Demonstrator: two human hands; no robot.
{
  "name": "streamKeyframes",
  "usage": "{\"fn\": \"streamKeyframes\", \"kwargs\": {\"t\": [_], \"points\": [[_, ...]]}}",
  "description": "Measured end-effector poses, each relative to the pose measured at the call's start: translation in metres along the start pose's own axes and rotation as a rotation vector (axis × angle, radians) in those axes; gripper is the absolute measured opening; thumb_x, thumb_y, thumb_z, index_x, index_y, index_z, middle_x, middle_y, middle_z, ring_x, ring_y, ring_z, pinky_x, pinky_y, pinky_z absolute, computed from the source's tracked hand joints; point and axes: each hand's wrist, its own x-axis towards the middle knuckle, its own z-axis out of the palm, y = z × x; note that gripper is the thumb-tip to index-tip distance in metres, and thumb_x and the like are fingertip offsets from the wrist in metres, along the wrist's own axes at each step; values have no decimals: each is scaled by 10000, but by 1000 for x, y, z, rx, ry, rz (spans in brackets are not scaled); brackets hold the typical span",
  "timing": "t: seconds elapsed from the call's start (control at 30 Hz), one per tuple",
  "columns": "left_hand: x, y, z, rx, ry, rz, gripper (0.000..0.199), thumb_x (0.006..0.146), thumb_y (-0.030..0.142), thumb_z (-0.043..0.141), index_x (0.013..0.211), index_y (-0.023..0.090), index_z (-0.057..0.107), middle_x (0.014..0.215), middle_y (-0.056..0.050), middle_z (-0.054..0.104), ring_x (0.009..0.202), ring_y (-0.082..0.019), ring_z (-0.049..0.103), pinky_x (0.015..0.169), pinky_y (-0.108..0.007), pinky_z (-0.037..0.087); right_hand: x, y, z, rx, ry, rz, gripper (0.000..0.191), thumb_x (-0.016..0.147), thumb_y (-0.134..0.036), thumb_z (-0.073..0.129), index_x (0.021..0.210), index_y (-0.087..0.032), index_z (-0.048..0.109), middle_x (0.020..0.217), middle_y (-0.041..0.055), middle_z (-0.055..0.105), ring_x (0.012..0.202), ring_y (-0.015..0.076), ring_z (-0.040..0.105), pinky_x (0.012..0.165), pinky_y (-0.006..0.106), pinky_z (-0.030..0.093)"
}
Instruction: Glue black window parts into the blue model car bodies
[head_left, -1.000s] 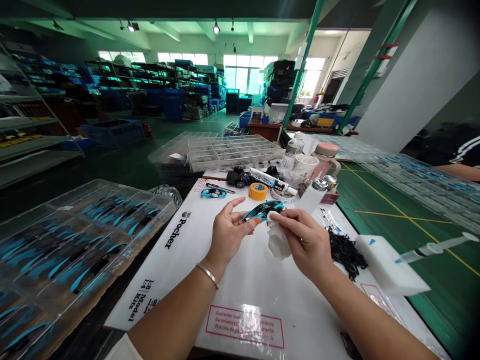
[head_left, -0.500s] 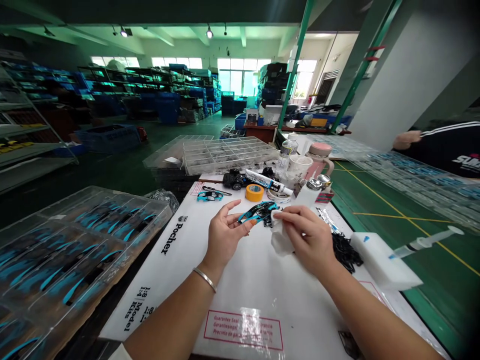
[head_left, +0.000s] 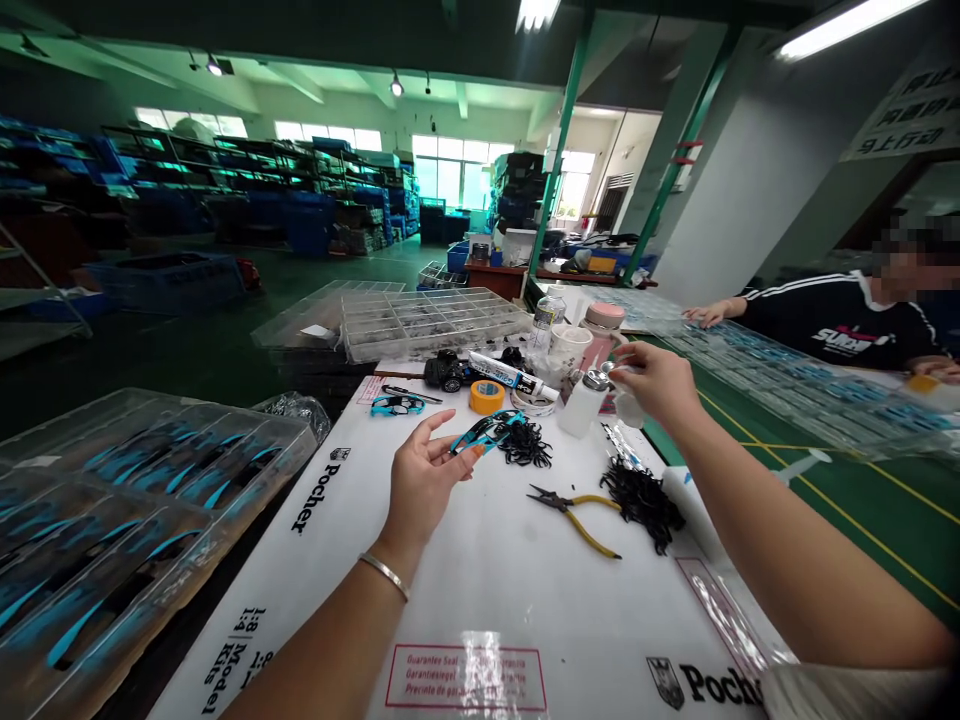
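My left hand (head_left: 427,462) pinches a small blue-and-black model car part (head_left: 487,430) between thumb and fingers. To the right, my right hand (head_left: 654,380) has its fingers closed at the metal lid of a translucent pump bottle (head_left: 579,405). A white cloth (head_left: 630,410) hangs below those fingers. Beside the held part lies a heap of small black pieces (head_left: 525,442). Yellow-handled pliers (head_left: 581,508) rest on the white board (head_left: 480,570), touching a second black heap (head_left: 646,500).
Behind the hands are orange tape (head_left: 487,397), a glue tube (head_left: 514,376), a black model chassis (head_left: 444,371), another blue part (head_left: 397,404) and a pink mug (head_left: 604,325). A divided tray (head_left: 150,480) of blue parts stands left. A co-worker (head_left: 832,315) sits at right.
My right hand has moved away from the blue-and-black part, up and right to the bottle, with the white cloth. The pliers have come into view. The view has swung right.
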Motion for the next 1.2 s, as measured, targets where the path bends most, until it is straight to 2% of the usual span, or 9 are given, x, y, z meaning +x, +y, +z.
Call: {"fn": "streamKeyframes", "kwargs": {"t": [0.27, 0.6, 0.7, 0.77, 0.83, 0.9, 1.03, 1.1, 1.2], "points": [[3, -1, -2, 28, 13, 7, 777, 660, 362, 844, 1313, 116, 503, 849, -54, 695, 590, -86, 562, 595, -229, 530, 24, -2, 27, -138, -97, -35, 199, 694, -108, 652, 865, -182, 722, 843, 60, 698, 778, 206, 597, 657, 288, 390], [1, 2, -3, 44, 5, 4, 785, 663, 384, 839, 1319, 119, 498, 835, -49, 699, 602, -88, 555, 593, -218, 522, 17, -10, 17, -149, -45, 21, 160, 695, -145, 664, 838, -196, 714, 822, 56, 688, 787, 220, 603, 643, 297, 370], [2, 0, -3, 50, -1, 5, 787, 666, 390, 833, 1323, 117, 496, 832, -55, 704, 591, -90, 551, 593, -228, 524, 4, -26, 11, -40, 16, -6, 152, 744, -200, 655, 888, -208, 704, 871, 35, 696, 813, 199, 617, 659, 282, 398], [3, -2, -3, 59, -12, -3, 788, 664, 398, 831, 1323, 121, 498, 825, -57, 706, 589, -96, 556, 594, -237, 527, -13, -44, 8, 164, -4, -25, 163, 736, -264, 684, 881, -193, 699, 848, 39, 691, 755, 191, 609, 621, 274, 411], [4, -4, -3, 69, -17, -14, 791, 655, 411, 834, 1317, 127, 506, 819, -57, 707, 588, -103, 563, 591, -245, 530, -35, -65, 8, 452, -124, -58, 211, 715, -331, 712, 849, -171, 681, 779, 45, 674, 668, 183, 585, 574, 270, 411], [4, -6, -2, 77, -18, -27, 797, 641, 419, 842, 1311, 135, 515, 823, -57, 708, 578, -103, 564, 585, -248, 529, -59, -86, 11, 610, -265, -116, 240, 707, -365, 726, 833, -169, 670, 755, 35, 665, 652, 179, 583, 569, 267, 423], [3, -9, -2, 88, -38, -26, 782, 647, 403, 841, 1306, 136, 514, 823, -56, 712, 567, -100, 563, 578, -240, 514, -95, -114, 26, 515, -307, -344, 99, 785, -259, 677, 855, -188, 677, 797, 7, 676, 694, 155, 583, 628, 259, 425], [3, -10, -2, 106, -45, -16, 770, 659, 402, 834, 1304, 132, 512, 812, -54, 711, 571, -104, 564, 577, -240, 512, -104, -120, 33, 430, -311, -464, 42, 818, -191, 647, 852, -192, 673, 786, -4, 665, 683, 136, 569, 633, 250, 410], [3, -9, -3, 139, -55, -12, 767, 672, 412, 828, 1312, 139, 506, 813, -53, 709, 592, -112, 572, 593, -249, 520, -108, -121, 37, 346, -330, -547, 69, 837, -135, 630, 854, -190, 669, 763, -8, 645, 672, 126, 557, 608, 238, 385]]}}
